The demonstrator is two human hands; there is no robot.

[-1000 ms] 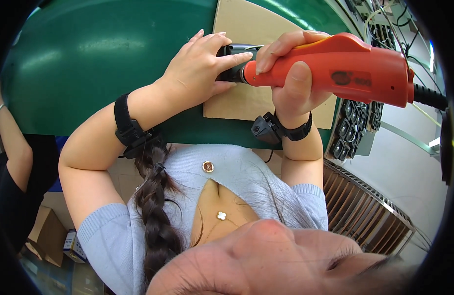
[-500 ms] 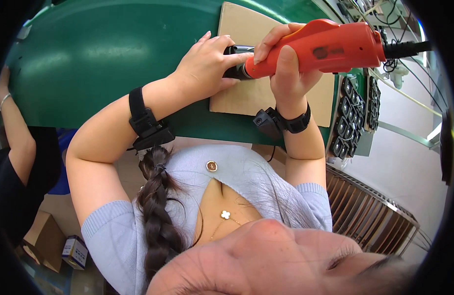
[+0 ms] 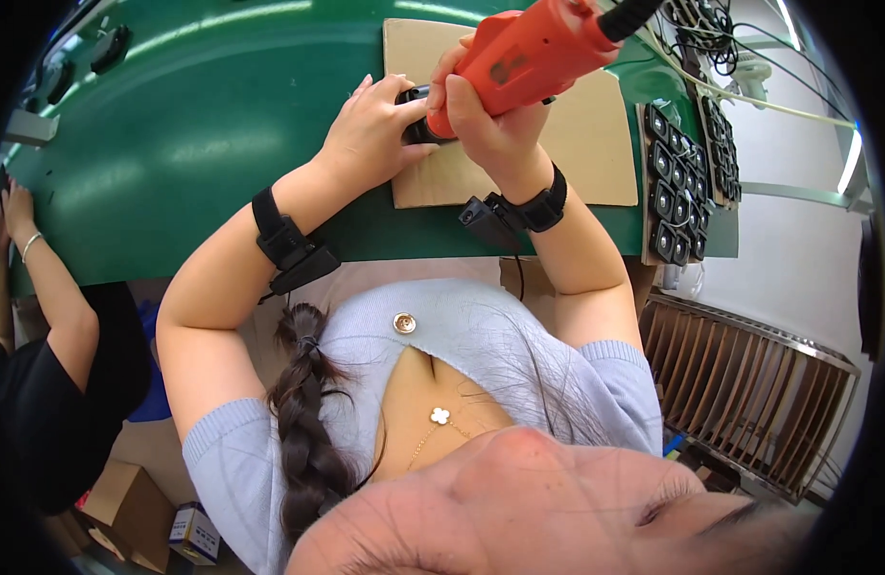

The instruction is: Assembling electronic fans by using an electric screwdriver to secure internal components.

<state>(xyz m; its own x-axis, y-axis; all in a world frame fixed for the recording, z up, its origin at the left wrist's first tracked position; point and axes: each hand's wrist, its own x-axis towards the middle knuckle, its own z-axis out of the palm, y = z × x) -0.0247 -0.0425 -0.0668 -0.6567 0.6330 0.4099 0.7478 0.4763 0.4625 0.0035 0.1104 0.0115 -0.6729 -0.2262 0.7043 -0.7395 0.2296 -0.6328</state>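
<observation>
My right hand (image 3: 505, 129) is wrapped round a red electric screwdriver (image 3: 529, 62) with a thick black cable (image 3: 632, 15) at its back end. The screwdriver slants down to the left, its nose at a small black part (image 3: 416, 132). Around that part my left hand (image 3: 371, 129) is closed, fingers on its far side and thumb on its near side. The part rests over the left edge of a flat brown cardboard sheet (image 3: 582, 158). Hands and tool cover much of the part, so its shape and the driver's tip are hidden.
Several black parts stand in rows on boards (image 3: 675, 182) at the right of the green table (image 3: 203, 144). Another person's hand (image 3: 17, 209) lies at the left edge. More black pieces (image 3: 109, 48) sit far left. Cables (image 3: 716, 43) hang far right.
The screwdriver has swung to a steeper slant, its cable end now farther up and left. My right hand has turned with it. My left hand stays on the black part; the whole view has shifted.
</observation>
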